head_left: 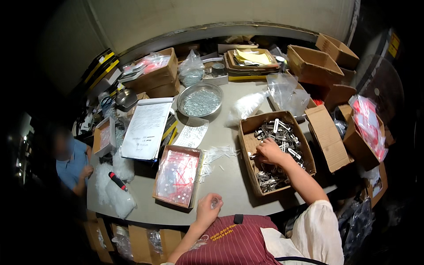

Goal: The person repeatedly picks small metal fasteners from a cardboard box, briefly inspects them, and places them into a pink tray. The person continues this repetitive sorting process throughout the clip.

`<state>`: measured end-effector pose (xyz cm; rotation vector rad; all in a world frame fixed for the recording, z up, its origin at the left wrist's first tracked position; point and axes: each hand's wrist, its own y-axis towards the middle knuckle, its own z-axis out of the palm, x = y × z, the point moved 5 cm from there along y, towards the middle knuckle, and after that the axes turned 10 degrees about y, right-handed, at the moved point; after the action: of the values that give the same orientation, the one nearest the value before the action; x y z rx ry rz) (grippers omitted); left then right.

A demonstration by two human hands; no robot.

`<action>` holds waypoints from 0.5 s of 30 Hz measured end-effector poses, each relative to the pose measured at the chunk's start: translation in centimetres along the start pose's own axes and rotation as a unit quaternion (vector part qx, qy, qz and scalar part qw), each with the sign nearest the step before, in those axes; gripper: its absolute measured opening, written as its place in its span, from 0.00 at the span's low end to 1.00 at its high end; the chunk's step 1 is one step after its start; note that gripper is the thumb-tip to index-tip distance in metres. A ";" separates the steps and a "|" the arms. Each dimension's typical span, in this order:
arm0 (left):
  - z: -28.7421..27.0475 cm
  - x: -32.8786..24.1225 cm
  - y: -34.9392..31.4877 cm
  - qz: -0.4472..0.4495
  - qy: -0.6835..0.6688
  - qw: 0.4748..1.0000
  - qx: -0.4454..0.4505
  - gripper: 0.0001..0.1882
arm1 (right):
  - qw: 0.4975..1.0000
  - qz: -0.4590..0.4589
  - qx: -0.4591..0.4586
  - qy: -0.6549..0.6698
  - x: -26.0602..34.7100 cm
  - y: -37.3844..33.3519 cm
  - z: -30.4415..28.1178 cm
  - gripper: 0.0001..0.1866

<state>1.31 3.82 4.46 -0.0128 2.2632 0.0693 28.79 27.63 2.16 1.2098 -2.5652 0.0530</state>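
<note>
My right hand (269, 152) is inside an open cardboard box (247, 170) at the right of the table. Its fingers are pinched together at a small metal part (253, 156) by the box's left side. Loose flat metal parts (289, 132), several with long slots, fill much of that box. At the table's front edge, my left hand (208, 210) is curled around something small, clear and shiny, mostly hidden by the fingers. Just left of it stands a shallow box (177, 176) of small clear bags with red marks. Short white sticks (218, 153) lie scattered between the two boxes.
A round metal bowl (200, 100) of small shiny pieces stands farther back. Left of it lie a clipboard (148, 128) and a handwritten sheet (192, 132). A red-and-black tool (118, 181) rests on plastic bags. Cardboard boxes (316, 64) crowd the back and right. Another person (73, 163) is at far left.
</note>
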 end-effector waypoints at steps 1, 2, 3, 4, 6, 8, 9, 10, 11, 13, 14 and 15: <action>0.0 0.2 -0.1 0.001 0.009 1.000 -0.005 0.09 | 1.000 0.013 -0.015 -0.013 0.9 0.2 -2.0 0.16; 0.1 0.4 -0.1 0.006 0.017 1.000 -0.009 0.09 | 0.998 0.041 -0.047 -0.019 1.3 0.0 -3.7 0.16; 0.3 0.6 -0.1 0.009 0.023 1.000 -0.013 0.09 | 0.994 0.069 -0.078 -0.024 1.7 -0.4 -5.1 0.15; 0.3 0.8 -0.2 0.012 0.028 0.999 -0.017 0.09 | 0.990 0.097 -0.107 -0.004 2.5 -0.7 -6.4 0.15; 0.1 0.8 0.2 0.020 0.037 0.999 -0.021 0.09 | 0.973 0.152 -0.155 0.075 3.9 -1.3 -8.5 0.13; 0.1 0.3 0.9 0.021 0.037 0.999 -0.026 0.10 | 0.900 0.207 -0.212 0.319 5.7 -2.8 -8.8 0.09; 0.1 -0.2 1.4 0.022 0.037 0.999 -0.025 0.10 | 0.846 0.217 -0.232 0.429 6.7 -3.4 -8.6 0.08; -0.3 -1.1 1.8 0.029 0.041 0.998 -0.030 0.11 | 0.805 0.204 -0.213 0.515 8.3 -3.5 -8.0 0.07; -0.8 -2.4 2.2 0.034 0.047 0.998 -0.032 0.12 | 0.755 0.191 -0.192 0.597 10.0 -3.3 -7.5 0.06; -1.9 -4.3 2.7 0.037 0.035 0.998 -0.043 0.13 | 0.707 0.197 -0.094 0.673 14.4 -2.8 -7.0 0.08; -2.5 -5.1 3.1 0.038 0.017 0.998 -0.045 0.13 | 0.705 0.175 -0.077 0.683 16.4 -2.3 -7.1 0.07; -2.8 -5.5 3.4 0.039 -0.002 0.998 -0.048 0.12 | 0.702 0.153 -0.058 0.693 18.1 -2.0 -7.3 0.06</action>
<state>2.56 6.96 10.59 0.0231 2.2549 0.2198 21.34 13.93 14.10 0.3001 -1.2866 0.6040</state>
